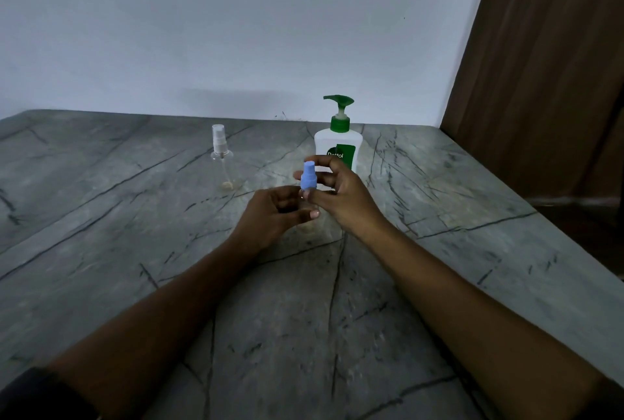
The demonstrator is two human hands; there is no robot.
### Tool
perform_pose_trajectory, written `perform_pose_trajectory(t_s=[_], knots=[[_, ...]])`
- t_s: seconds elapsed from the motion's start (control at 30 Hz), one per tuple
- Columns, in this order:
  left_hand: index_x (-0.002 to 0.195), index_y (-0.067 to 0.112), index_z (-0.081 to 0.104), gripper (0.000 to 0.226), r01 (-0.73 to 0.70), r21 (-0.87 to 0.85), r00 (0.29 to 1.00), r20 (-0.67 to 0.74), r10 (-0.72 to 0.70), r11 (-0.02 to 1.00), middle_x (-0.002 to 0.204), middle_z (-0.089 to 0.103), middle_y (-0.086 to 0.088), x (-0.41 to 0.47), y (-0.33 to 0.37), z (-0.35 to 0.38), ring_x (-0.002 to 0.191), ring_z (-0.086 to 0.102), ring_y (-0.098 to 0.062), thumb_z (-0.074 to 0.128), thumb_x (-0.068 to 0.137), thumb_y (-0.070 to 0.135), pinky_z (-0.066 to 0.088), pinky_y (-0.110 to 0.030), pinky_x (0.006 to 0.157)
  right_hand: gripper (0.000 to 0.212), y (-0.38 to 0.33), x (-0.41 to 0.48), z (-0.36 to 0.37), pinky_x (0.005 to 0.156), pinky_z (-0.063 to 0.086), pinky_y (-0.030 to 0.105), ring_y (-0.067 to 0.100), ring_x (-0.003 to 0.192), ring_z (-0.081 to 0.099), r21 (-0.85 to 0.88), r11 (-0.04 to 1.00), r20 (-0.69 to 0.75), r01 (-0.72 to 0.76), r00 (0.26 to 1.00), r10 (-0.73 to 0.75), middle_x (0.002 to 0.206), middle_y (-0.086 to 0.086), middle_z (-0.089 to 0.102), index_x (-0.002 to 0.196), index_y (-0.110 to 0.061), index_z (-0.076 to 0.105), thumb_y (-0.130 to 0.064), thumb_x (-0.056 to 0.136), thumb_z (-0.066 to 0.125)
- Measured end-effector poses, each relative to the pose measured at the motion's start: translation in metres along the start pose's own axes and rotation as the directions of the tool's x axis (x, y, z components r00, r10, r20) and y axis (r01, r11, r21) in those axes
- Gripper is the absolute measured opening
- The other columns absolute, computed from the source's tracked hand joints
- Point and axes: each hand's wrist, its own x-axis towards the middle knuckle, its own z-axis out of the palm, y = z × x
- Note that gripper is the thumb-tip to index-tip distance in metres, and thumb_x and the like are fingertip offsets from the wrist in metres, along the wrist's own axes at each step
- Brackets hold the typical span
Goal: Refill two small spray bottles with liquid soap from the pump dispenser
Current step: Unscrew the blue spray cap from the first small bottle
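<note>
Behind both hands, pump dispenser point(338, 144) and clear spray bottle point(222, 158) stand apart.

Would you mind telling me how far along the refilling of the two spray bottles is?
Early stage; nothing looks filled yet. The white-capped spray bottle stands capped and nearly empty. In hand: the left hand grips the clear bottle while the right hand pinches its blue spray cap. Left: pumping soap from the green-topped dispenser into both.

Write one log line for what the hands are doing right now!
left hand: holds clear bottle body | right hand: grips blue spray cap | second spray bottle: standing, capped | pump dispenser: untouched
</note>
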Motion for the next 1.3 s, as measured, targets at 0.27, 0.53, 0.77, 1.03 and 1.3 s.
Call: perform_pose_trajectory(t_s=[0.27, 0.53, 0.77, 1.03, 1.3], knots=[[0.1, 0.02, 0.07, 0.027, -0.02, 0.016, 1.0, -0.017, 0.02, 1.0, 0.082, 0.073, 0.012, 0.0, 0.0, -0.001, 0.077, 0.068, -0.002, 0.076, 0.074, 0.016, 0.045, -0.006, 0.069, 0.046, 0.0, -0.004, 0.0, 0.082, 0.044, 0.018, 0.006, 0.096, 0.056, -0.122, 0.992, -0.223, -0.021, 0.975, -0.006, 0.094, -0.015, 0.057, 0.101, -0.02, 0.051, -0.025, 0.069, 0.085], [0.102, 0.023, 0.069, 0.031, -0.014, -0.022, 1.0, -0.023, 0.014, 1.0, 0.084, 0.073, 0.013, 0.0, -0.001, 0.0, 0.08, 0.068, 0.001, 0.077, 0.073, 0.014, 0.045, -0.007, 0.07, 0.026, 0.002, -0.003, 0.002, 0.076, 0.045, 0.014, 0.004, 0.083, 0.058, -0.177, 0.984, -0.218, 0.014, 0.974, -0.053, 0.081, -0.013, 0.06, 0.085, -0.025, 0.059, -0.018, 0.073, 0.082], [0.107, 0.017, 0.068, 0.034, -0.013, 0.033, 1.0, -0.008, 0.013, 0.999, 0.089, 0.073, 0.007, 0.002, -0.002, 0.0, 0.081, 0.068, -0.002, 0.075, 0.074, 0.017, 0.046, -0.007, 0.073, 0.05, -0.001, -0.004, -0.007, 0.09, 0.041, 0.01, 0.002, 0.113, 0.054, -0.074, 0.997, 0.012, -0.032, 0.999, 0.033, 0.118, -0.007, 0.061, 0.121, -0.023, 0.056, -0.012, 0.077, 0.078], [0.105, 0.018, 0.07, 0.031, -0.027, 0.046, 1.0, -0.014, 0.027, 0.999, 0.09, 0.074, 0.005, 0.002, -0.004, 0.0, 0.084, 0.068, -0.004, 0.075, 0.074, 0.017, 0.047, -0.009, 0.075, 0.034, 0.001, -0.001, 0.006, 0.07, 0.041, 0.009, 0.003, 0.081, 0.056, -0.211, 0.977, -0.183, 0.023, 0.981, -0.063, 0.084, -0.009, 0.06, 0.093, -0.017, 0.056, -0.02, 0.072, 0.083], [0.104, 0.012, 0.07, 0.032, 0.014, -0.022, 0.999, -0.041, -0.014, 1.0, 0.089, 0.074, 0.003, 0.002, -0.003, 0.002, 0.079, 0.068, -0.002, 0.077, 0.073, 0.012, 0.046, -0.007, 0.068, 0.035, -0.004, 0.006, 0.0, 0.09, 0.053, 0.041, 0.024, 0.101, 0.065, -0.001, 1.0, -0.098, 0.026, 0.995, -0.026, 0.107, 0.012, 0.068, 0.108, -0.015, 0.059, 0.0, 0.08, 0.072]])
